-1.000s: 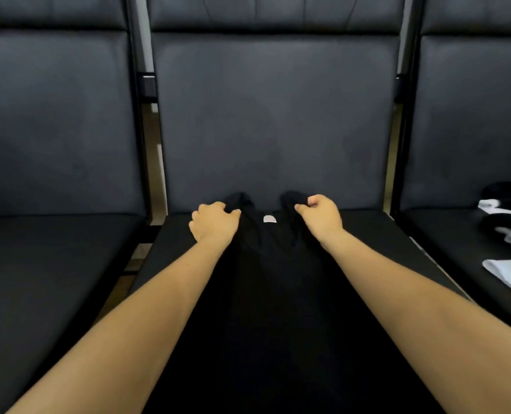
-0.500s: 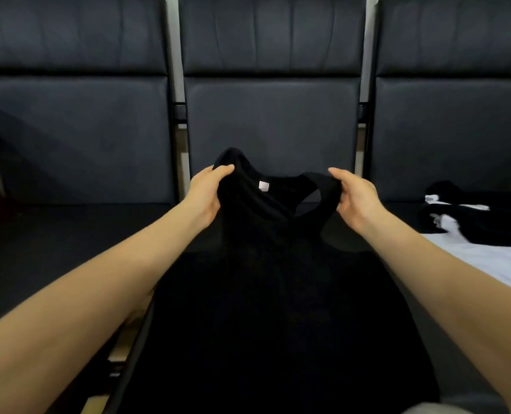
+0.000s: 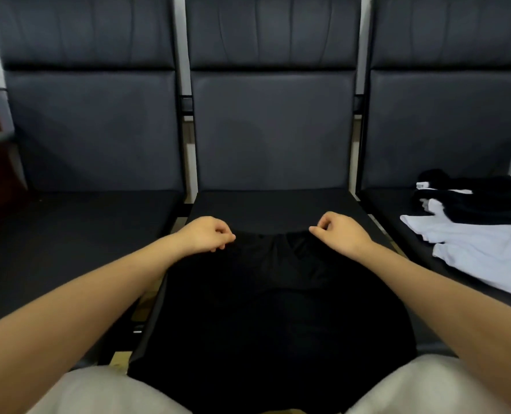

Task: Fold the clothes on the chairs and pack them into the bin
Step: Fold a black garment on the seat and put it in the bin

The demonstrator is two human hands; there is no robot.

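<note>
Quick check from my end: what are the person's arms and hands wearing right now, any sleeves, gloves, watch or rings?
Both forearms are bare up to the frame edge, with no sleeve in view. The left hand and right hand wear no gloves, and no watch, bracelet or ring shows on either. The only worn clothing visible is light grey fabric over the knees at the bottom of the head view.

black garment (image 3: 266,309): lower edge hidden — behind the knees at frame bottom
clothes pile (image 3: 484,222): cut off — right edge of frame
</note>
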